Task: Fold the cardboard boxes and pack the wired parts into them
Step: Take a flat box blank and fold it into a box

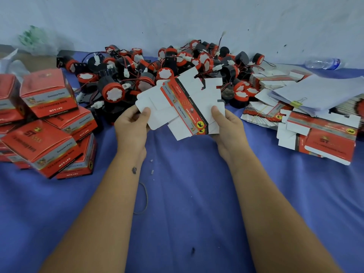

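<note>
**A:** Start with what's nearest. What are the hands doing?

**B:** Both grip a small fan of flat box blanks [180, 107], held up over the blue worktop [197, 203]. The left hand [131, 124] pinches the white flaps on its side, thumb on top; the right hand [226, 123] pinches the opposite edge, thumb on the printed strip. Neither is slack or empty.

**B:** (There looks to be more than one blank there, slightly fanned.)

**A:** So the step in hand is?

**B:** My guess: separating a single blank so it can be squared up. To do it well, I'd slide the top blank off with one thumb while the other hand keeps the rest pinched, then set the spares down before folding. Two stuck together would spoil the creases.

**A:** And then?

**B:** Push opposite creases inward until the tube opens, close the bottom flaps first, tuck the tab fully. The thin card should bend easily, so light pressure along the scored lines.

**A:** Further out?

**B:** Finished red boxes [49, 91] are heaped on the left. More flat blanks [319, 138] lie stacked on the right, with clipped papers [315, 93] on top.

**A:** The wired parts?

**B:** Piled behind the hands against the wall: the black-and-red wired parts [157, 66], leads tangled. I'd lift one clear by its body, since a pulled wire may drag its neighbours along.
</note>
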A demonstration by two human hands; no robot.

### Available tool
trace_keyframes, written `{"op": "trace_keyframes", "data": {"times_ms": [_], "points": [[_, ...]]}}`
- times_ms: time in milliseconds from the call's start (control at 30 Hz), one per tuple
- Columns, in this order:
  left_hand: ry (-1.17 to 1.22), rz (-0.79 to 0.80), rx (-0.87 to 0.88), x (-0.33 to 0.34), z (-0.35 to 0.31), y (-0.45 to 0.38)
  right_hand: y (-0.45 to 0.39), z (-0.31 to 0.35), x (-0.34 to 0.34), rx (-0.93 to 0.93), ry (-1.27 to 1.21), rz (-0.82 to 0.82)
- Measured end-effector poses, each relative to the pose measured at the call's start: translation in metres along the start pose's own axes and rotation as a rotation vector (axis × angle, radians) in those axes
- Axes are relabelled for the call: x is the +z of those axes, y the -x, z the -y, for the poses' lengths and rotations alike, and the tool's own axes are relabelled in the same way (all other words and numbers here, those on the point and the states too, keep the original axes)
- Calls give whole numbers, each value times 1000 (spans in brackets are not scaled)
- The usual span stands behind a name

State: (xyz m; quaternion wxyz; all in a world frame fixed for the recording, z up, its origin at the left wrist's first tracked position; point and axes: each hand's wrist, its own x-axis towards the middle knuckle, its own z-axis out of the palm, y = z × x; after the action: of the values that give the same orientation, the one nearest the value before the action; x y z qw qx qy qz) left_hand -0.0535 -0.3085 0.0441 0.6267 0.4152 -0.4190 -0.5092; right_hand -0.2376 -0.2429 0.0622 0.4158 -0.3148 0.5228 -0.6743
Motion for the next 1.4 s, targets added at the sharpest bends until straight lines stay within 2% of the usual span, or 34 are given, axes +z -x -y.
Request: {"op": "trace_keyframes", "data": {"times_ms": [167,467,600,667,733,800,867,933,1067,1300,1333,1400], "points": [[-39,-103,-21,-1,3,-3,-2,-1,-1,0,4,-35],[-88,-170,-68,1,5,-6,-4,-3,-3,11,4,-34],[-41,-229,-78,-2,4,-8,-7,-1,-8,45,-64,-96],[-13,-243,-96,-3,5,-9,-7,0,-8,26,-104,-198],[-33,-241,-97,-3,5,-9,-6,2,-8,-67,-218,-368],[-41,-244,-90,-3,6,-8,-4,10,-11,-159,-481,-443],[-19,-248,-89,-2,6,-8,-3,15,-15,-143,-717,-364],[-2,-246,-93,-2,5,-8,-3,15,-19,-27,-780,-270],[93,-208,-119,0,1,-5,-1,13,-11,145,-670,-236],[190,-79,-130,8,-6,3,6,10,3,123,-578,-419],[192,-69,-136,9,-6,3,6,10,4,163,-530,-396],[174,-55,-140,9,-6,4,6,9,8,243,-441,-250]]}}
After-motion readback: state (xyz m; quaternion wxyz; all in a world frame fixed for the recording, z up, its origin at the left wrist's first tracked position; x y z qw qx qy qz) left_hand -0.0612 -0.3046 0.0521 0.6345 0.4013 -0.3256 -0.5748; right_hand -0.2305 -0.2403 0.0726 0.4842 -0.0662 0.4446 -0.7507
